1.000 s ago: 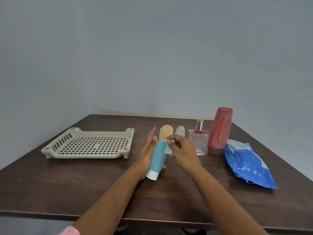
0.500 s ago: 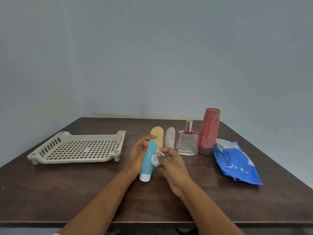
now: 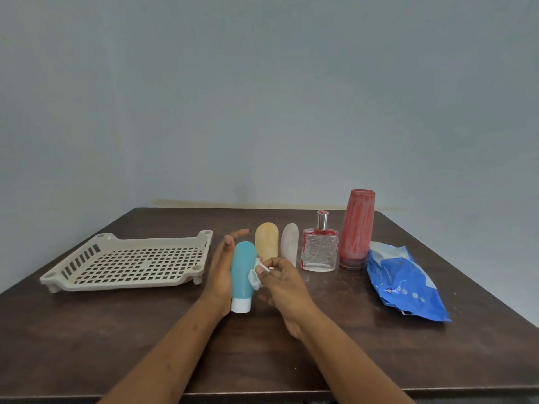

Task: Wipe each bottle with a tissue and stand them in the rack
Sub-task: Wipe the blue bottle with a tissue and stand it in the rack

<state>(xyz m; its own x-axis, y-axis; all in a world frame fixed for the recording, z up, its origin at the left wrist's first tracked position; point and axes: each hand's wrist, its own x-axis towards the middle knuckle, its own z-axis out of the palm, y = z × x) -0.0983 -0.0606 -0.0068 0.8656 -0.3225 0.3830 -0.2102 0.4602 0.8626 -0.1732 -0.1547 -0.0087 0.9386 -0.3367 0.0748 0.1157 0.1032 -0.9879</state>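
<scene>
Head view: the left hand (image 3: 220,272), fingers straight, props a teal soft-plastic tube bottle (image 3: 243,269) cap-down, likely to steady it. The right hand (image 3: 284,284) pinches a crumpled white tissue (image 3: 256,272) against its side. The bottle looks matte and smooth, held just right of the beige perforated plastic rack (image 3: 131,263).

Left on the table (image 3: 87,330) lies the rack (image 3: 122,284). Between left hand (image 3: 218,272) and right hand (image 3: 284,284) is the near bottle (image 3: 242,272), the tissue (image 3: 256,274) on its right side. Behind, a row — small bottle (image 3: 266,243), second small bottle (image 3: 289,244), spray bottle (image 3: 319,253), tall bottle (image 3: 357,225) — then the pack (image 3: 404,285), rightmost.
</scene>
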